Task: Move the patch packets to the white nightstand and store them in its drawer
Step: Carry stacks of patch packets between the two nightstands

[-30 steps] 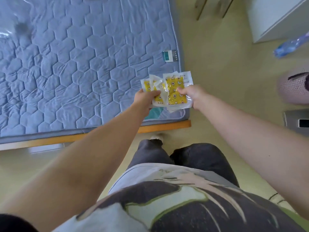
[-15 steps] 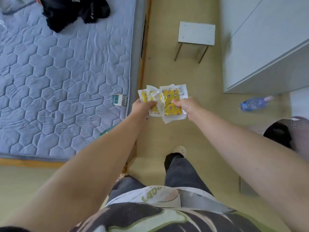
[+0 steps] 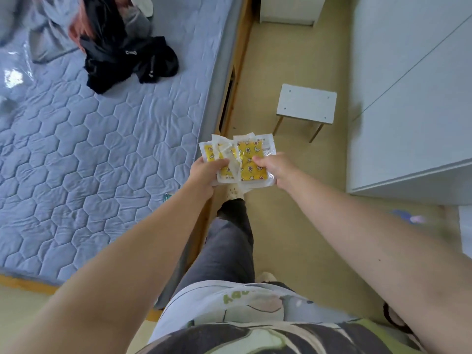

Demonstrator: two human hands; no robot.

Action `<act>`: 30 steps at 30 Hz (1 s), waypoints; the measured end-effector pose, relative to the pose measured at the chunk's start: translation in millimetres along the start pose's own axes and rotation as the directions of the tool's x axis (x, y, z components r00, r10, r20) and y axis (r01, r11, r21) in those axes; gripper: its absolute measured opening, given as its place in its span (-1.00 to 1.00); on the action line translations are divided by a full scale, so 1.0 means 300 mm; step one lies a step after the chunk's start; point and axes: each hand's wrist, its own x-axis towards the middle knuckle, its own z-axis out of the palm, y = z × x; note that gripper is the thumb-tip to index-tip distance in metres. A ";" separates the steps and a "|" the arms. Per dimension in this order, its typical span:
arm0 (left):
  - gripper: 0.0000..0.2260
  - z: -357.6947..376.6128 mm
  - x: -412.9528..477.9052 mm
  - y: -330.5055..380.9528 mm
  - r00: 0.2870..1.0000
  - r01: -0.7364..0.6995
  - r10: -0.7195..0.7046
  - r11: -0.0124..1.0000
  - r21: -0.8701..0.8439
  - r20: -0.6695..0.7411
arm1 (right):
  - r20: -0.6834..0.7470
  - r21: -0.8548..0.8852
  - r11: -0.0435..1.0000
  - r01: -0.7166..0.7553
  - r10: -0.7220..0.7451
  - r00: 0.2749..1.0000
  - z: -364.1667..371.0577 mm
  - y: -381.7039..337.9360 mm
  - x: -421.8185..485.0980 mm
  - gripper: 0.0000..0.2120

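A fanned stack of clear patch packets [image 3: 249,155] with yellow printed patches inside is held out in front of me over the floor beside the bed. My left hand [image 3: 204,172] pinches the left side of the stack, thumb on top. My right hand [image 3: 274,169] pinches the right side the same way. A white piece of furniture [image 3: 288,11] stands at the far end of the aisle by the bed's head; only its lower part shows and no drawer is visible.
The bed [image 3: 102,139] with a blue quilted mattress lies on my left, dark clothes [image 3: 127,60] heaped on it. A small white stool [image 3: 306,103] stands in the aisle ahead. A large white cabinet [image 3: 413,98] fills the right. A blue bottle [image 3: 408,217] lies on the floor.
I have turned right from the bed's foot and stepped along the aisle; the stool and cabinet have come closer. Both hands keep the same hold on the packets.
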 end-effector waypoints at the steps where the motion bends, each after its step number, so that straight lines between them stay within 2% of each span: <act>1: -0.78 0.024 0.046 0.061 1.000 -0.007 0.007 1.000 -0.004 0.015 | -0.009 0.004 1.000 0.009 -0.009 1.000 -0.004 -0.064 0.045 -0.66; 7: -0.82 0.199 0.363 0.535 0.993 -0.053 0.056 0.998 -0.025 0.108 | -0.113 -0.001 0.997 0.080 -0.080 0.990 -0.044 -0.549 0.365 -0.63; 10: -0.72 0.271 0.478 0.778 0.990 -0.061 0.065 0.998 -0.035 0.128 | -0.110 0.012 0.997 0.076 -0.074 0.991 -0.055 -0.793 0.480 -0.62; 12: -0.73 0.323 0.543 0.925 0.987 -0.071 0.077 0.996 -0.047 0.144 | -0.108 0.029 0.996 0.081 -0.077 0.991 -0.071 -0.943 0.544 -0.61; 15: -0.76 0.417 0.625 1.108 0.983 -0.089 0.091 0.996 -0.019 0.161 | -0.131 0.027 0.995 0.099 -0.095 0.987 -0.103 -1.128 0.638 -0.64; 19: -0.70 0.572 0.767 1.316 0.978 -0.123 0.121 0.992 0.004 0.172 | -0.160 0.020 0.992 0.127 -0.122 0.979 -0.185 -1.362 0.775 -0.63; 24: -0.78 0.827 0.974 1.554 0.971 -0.147 0.143 0.989 0.012 0.190 | -0.171 0.028 0.983 0.180 -0.173 0.970 -0.340 -1.659 0.992 -0.67; 30: -0.80 1.251 1.339 1.924 0.965 -0.188 0.178 0.981 0.036 0.190 | -0.184 0.073 0.979 0.192 -0.176 0.967 -0.609 -2.086 1.424 -0.68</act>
